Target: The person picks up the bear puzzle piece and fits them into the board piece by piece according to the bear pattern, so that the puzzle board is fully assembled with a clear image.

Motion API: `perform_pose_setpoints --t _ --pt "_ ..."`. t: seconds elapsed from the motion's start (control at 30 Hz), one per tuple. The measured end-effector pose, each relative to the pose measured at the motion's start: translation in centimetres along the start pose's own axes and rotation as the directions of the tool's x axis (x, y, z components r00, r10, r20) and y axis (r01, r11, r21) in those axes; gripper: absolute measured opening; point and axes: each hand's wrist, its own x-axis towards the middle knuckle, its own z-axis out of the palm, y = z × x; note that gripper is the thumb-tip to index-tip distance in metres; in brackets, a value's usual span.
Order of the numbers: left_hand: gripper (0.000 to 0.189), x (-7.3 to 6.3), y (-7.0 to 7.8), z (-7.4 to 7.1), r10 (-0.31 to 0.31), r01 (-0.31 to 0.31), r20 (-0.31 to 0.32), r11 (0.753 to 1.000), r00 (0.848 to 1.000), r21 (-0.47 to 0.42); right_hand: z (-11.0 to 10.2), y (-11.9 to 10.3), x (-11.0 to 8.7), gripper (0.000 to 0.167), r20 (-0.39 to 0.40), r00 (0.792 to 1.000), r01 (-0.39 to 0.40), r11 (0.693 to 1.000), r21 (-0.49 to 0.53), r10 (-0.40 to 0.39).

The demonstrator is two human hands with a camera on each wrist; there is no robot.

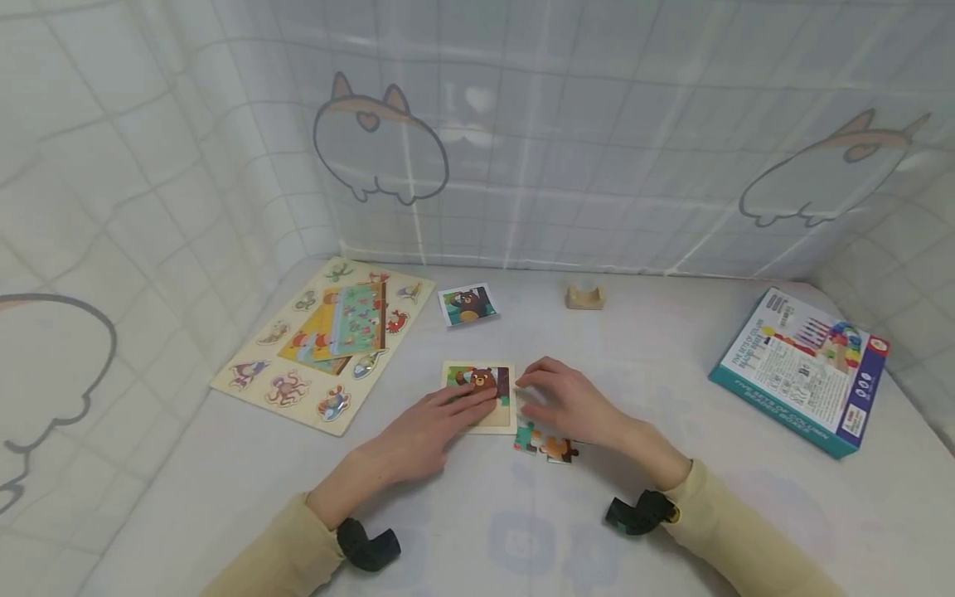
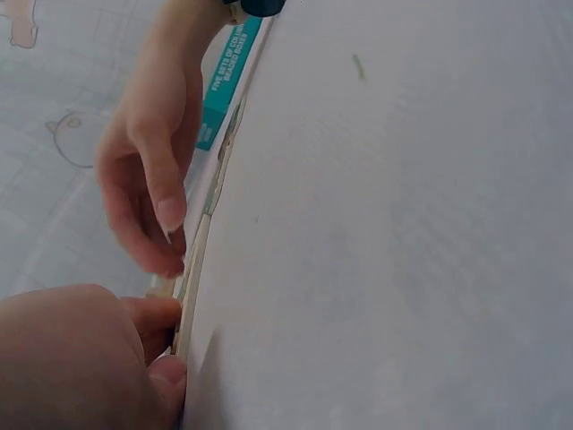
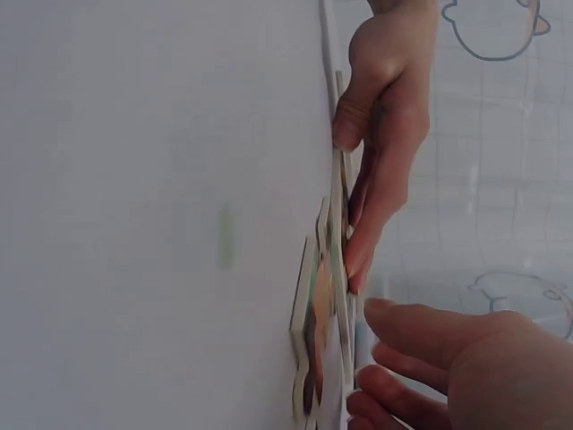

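Note:
A small wooden puzzle board with a brown bear picture lies on the table, its upper part filled and bare wood below. My left hand rests on the board from the left, fingers fairly straight over the picture; in the right wrist view its thumb is at the board's edge. Just off the board's right edge is my right hand, fingers loosely bent and nothing seen between them. Below it lie loose puzzle pieces, a green one and an orange-brown one, partly under the hand.
A picture card of the bear lies behind the board, with a small wooden block with a curved notch to its right. Left is a large sea-animal board with two smaller picture boards on it. A bead-game box lies at right.

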Motion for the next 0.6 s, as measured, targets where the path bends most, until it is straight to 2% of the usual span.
perform_pose_setpoints --t 0.23,0.6 --pt "0.082 0.3 -0.1 -0.1 -0.018 0.019 0.015 0.999 1.0 -0.028 -0.6 0.5 -1.9 0.011 0.01 1.0 -0.009 0.998 0.061 0.008" --pt "0.082 0.7 0.3 -0.1 -0.016 0.016 0.008 1.0 1.0 -0.008 -0.1 -0.3 -2.7 0.033 0.074 0.996 -0.059 0.998 0.0 0.059"
